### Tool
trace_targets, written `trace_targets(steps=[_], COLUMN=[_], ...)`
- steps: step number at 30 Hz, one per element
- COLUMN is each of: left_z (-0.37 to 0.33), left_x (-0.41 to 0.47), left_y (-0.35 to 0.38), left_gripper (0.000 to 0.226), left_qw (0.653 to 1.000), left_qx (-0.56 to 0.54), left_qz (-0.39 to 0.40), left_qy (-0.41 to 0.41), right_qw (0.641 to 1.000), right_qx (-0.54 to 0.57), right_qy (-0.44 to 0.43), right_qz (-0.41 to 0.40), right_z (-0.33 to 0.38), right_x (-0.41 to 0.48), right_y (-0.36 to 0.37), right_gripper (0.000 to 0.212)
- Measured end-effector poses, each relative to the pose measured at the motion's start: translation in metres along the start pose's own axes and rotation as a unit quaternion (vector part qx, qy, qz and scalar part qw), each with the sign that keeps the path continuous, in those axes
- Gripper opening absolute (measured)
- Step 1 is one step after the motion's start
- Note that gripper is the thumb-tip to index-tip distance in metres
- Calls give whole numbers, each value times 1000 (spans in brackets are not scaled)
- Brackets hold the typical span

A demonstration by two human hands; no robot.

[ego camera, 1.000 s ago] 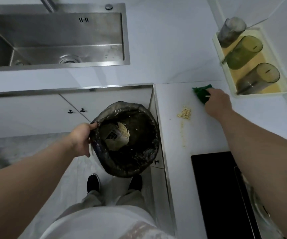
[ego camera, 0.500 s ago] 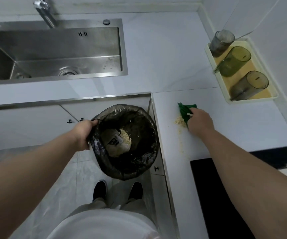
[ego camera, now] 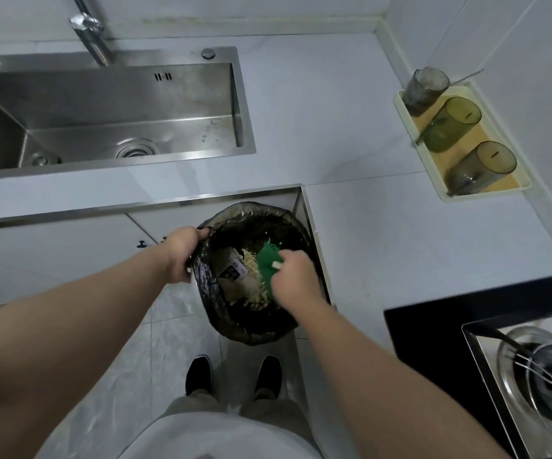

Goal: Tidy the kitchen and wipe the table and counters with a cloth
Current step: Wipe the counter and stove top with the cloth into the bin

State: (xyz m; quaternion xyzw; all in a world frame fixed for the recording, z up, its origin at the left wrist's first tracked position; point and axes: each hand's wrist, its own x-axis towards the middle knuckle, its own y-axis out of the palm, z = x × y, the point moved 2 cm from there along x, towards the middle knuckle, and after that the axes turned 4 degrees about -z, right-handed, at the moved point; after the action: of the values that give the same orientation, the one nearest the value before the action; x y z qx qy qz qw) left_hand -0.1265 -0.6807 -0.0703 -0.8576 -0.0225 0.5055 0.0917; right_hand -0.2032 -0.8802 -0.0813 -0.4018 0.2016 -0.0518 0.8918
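A round trash bin (ego camera: 234,329) lined with a black bag hangs at the counter's inner corner, below its edge. My left hand (ego camera: 183,251) grips the bin's left rim. My right hand (ego camera: 292,276) holds a green cloth (ego camera: 268,260) over the bin's open mouth. Pale crumbs (ego camera: 256,289) and a printed wrapper (ego camera: 233,271) lie inside the bin. A few crumbs cling to the edge of the white counter (ego camera: 384,246) beside the bin.
A steel sink (ego camera: 109,117) with a tap is set in the counter at the back left. A cream tray (ego camera: 486,192) with three tinted cups stands by the right wall. A black gas hob (ego camera: 433,329) with a burner sits at the front right. My feet stand on the grey floor tiles.
My right hand swept the green cloth leftward across the counter, pushing the crumb pile off the edge, and now holds the cloth over the bin. More crumbs lie in the bin.
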Motion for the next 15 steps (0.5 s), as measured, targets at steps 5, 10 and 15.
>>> trace_targets(steps=[5,10,15], left_z=[8,20,22], left_x=[0,-2,-2], left_y=[-7,-10,-9], left_gripper=[29,34,30], left_qw=[1000,999,1000], left_qx=[21,18,10], left_qz=[15,28,28], left_qy=[-9,-14,-9], right_qw=[999,998,993], right_qx=[26,47,13], right_qy=[21,16,-2], right_qz=[-9,-44,-117], right_z=[24,27,15], right_x=[-18,-15,10], right_y=[31,8,-43], right_gripper=[48,40,44])
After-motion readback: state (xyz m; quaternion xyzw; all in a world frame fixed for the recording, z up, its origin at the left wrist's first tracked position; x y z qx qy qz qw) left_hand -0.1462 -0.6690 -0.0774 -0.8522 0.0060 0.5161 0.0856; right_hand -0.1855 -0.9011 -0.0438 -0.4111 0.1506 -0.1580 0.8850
